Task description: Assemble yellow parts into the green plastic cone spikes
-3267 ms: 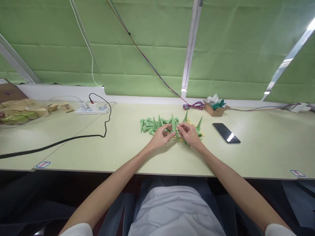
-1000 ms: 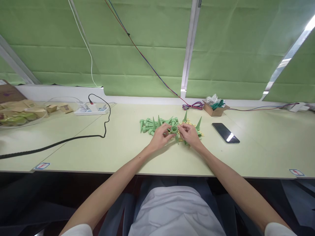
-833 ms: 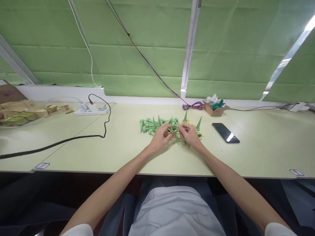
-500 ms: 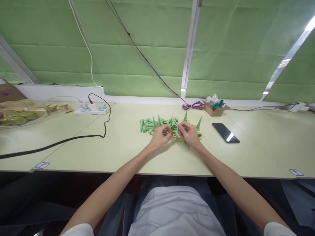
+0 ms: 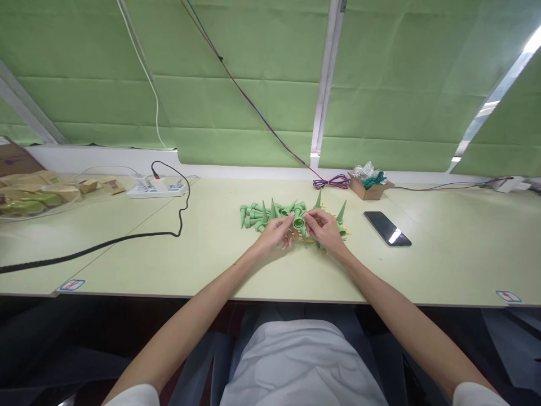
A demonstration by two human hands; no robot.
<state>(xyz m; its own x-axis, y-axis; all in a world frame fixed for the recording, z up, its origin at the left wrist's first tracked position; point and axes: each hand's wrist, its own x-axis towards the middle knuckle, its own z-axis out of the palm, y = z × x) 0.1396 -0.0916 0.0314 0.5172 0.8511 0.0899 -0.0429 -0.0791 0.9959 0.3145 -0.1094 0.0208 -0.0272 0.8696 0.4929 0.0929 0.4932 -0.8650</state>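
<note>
Turning its open round end up toward the head camera, a green cone piece (image 5: 299, 224) sits between the two hands, above the middle of the table (image 5: 456, 248). The right hand (image 5: 324, 228) pinches it at the rim with thumb and fingertips; the left hand (image 5: 274, 232) has its thumb at the opposite side and its other fingers curled below, though whether it truly grips or only touches is hard to tell.

Crowding the hands from the left is a pile of green parts (image 5: 256, 215), some lying flat, others pointing up. Two more green spikes (image 5: 342, 212) stand behind and beside the right hand, which covers part of the scattered yellow pieces (image 5: 347, 230).

Farther right lies a black phone (image 5: 387, 228), well apart from the work. Behind it, a small cardboard box (image 5: 367, 192) holds clear wrap and something dark green, next to a coiled red-and-blue cable (image 5: 333, 181). A power strip (image 5: 156, 190) and a black cord (image 5: 181, 221) occupy the left side.
</note>
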